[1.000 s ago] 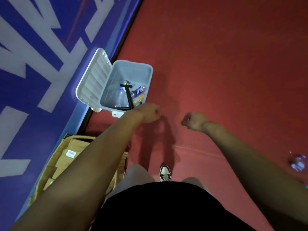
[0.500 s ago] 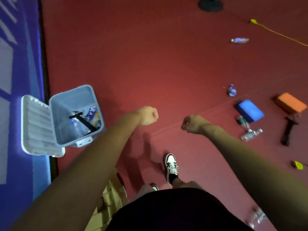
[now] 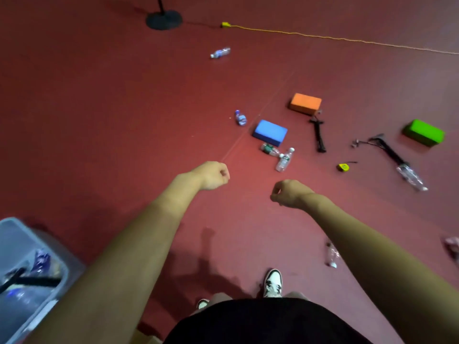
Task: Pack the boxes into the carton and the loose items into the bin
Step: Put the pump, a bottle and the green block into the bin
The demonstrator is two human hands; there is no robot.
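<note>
My left hand (image 3: 214, 175) and my right hand (image 3: 288, 194) hang in front of me above the red floor, both with fingers curled and holding nothing. The grey bin (image 3: 65, 265) sits at the lower left with a black pump and bottles inside. Ahead lie a blue box (image 3: 270, 132), an orange box (image 3: 305, 104) and a green box (image 3: 423, 132). Loose plastic bottles (image 3: 284, 160) lie just below the blue box, along with a black pump (image 3: 318, 135), a second pump (image 3: 390, 151) and a yellow tape measure (image 3: 343, 167). The carton is out of view.
A black round stand base (image 3: 164, 19) and a yellow cord (image 3: 323, 37) lie at the far end. More bottles lie at the far middle (image 3: 220, 52), left of the blue box (image 3: 240, 117) and near my right arm (image 3: 331, 255). My shoe (image 3: 273, 283) is below.
My view has swung right, away from the bin and carton, toward the scattered items. Both hands stay curled and empty in front of me.
</note>
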